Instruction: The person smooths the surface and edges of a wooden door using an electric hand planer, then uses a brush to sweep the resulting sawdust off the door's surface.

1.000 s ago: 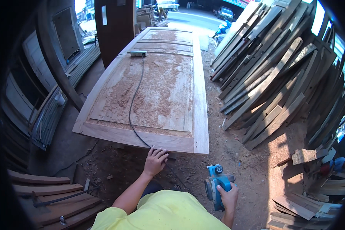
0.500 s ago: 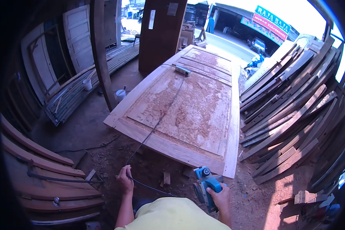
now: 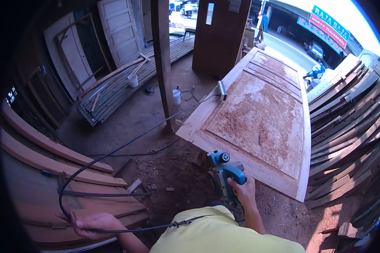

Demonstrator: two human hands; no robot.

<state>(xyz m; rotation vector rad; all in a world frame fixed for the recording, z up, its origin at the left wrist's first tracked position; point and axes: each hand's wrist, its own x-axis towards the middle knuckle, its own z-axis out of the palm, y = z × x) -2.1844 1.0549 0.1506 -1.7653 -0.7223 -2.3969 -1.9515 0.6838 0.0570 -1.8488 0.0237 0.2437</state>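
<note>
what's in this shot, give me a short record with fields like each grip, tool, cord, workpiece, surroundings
left grip: at the black cord, palm partly turned up; firmness of hold unclear
right grip: closed on the planer's handle
tool: blue power planer, by the door's near edge; contact unclear
cord: looped out to the left
workpiece: panelled wooden door, lying flat, strewn with shavings
surroundings: stacked planks at right, dark post beyond
</note>
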